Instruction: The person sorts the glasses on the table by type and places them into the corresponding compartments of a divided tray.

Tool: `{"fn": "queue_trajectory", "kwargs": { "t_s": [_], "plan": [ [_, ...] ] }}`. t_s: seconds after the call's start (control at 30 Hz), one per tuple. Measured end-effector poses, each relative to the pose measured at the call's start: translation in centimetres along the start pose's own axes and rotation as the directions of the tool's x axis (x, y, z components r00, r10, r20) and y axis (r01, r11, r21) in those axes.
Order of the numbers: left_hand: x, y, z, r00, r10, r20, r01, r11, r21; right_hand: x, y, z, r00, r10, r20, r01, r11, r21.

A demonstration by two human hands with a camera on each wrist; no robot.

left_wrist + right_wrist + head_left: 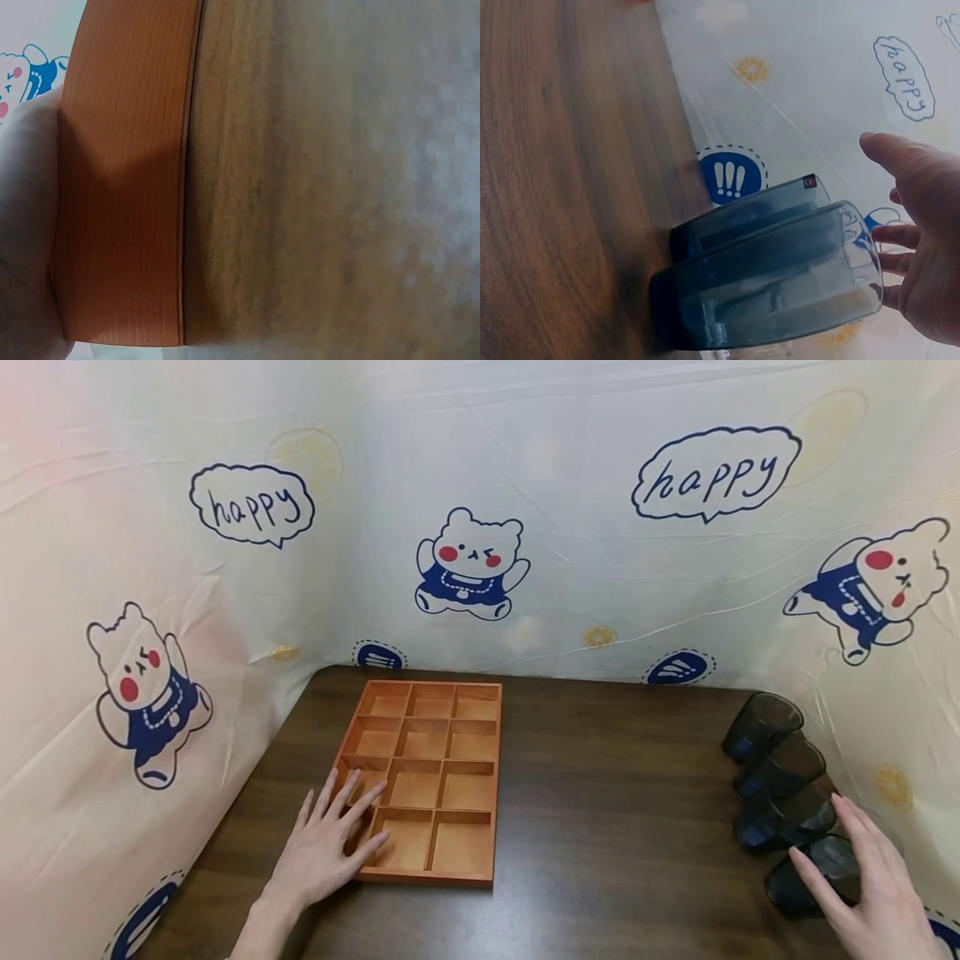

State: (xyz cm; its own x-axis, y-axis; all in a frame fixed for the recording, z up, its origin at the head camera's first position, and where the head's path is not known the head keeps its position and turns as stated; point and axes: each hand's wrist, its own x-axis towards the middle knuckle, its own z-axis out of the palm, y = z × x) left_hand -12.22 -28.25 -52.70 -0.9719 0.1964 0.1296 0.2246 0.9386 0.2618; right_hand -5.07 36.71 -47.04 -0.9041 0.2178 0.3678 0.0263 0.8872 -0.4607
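Observation:
My left hand (318, 852) rests with spread fingers on the near left part of a wooden tray (415, 789) divided into square compartments. Seen from the left wrist, the palm side of that hand lies along the tray's orange-brown outer wall (124, 187). On the right, several dark blue-grey drinking glasses stand upright in a row. My right hand (873, 885) is at the nearest glass (791, 885), thumb apart from the fingers. In the right wrist view its fingertips are right at the rim of that glass (772, 277), not curled round it.
The dark wooden table (607, 793) stretches between tray and glasses. A pale cloth (570, 552) printed with cartoon bears hangs round the back and both sides, close to the table edges. The farthest glass (761, 727) stands near the right edge.

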Motion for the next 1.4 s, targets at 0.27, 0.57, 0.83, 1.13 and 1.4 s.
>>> {"fn": "queue_trajectory", "kwargs": {
  "t_s": [0.27,0.57,0.83,1.13,1.4],
  "plan": [
    [0.0,0.0,0.1,1.000,0.000,-0.002,0.000,1.000,0.004,-0.2,0.9,0.6,1.000,0.011,0.008,-0.011,1.000,0.016],
    [-0.1,0.0,0.1,1.000,-0.006,0.003,0.006,1.000,0.005,-0.8,2.1,0.9,0.998,0.035,-0.060,-0.032,0.998,0.057],
    [-0.2,0.0,0.1,1.000,-0.008,0.007,0.008,1.000,0.011,-1.1,2.6,1.2,0.987,0.108,-0.123,-0.096,0.991,0.096],
    [-0.2,0.0,0.2,1.000,-0.007,-0.011,0.007,1.000,0.000,-1.2,1.7,1.7,0.938,0.193,-0.289,-0.057,0.905,0.422],
    [-0.1,0.1,0.0,1.000,-0.014,-0.001,0.014,1.000,-0.002,-1.3,2.0,1.6,0.940,0.067,-0.334,0.106,0.874,0.474]
  ]
}}
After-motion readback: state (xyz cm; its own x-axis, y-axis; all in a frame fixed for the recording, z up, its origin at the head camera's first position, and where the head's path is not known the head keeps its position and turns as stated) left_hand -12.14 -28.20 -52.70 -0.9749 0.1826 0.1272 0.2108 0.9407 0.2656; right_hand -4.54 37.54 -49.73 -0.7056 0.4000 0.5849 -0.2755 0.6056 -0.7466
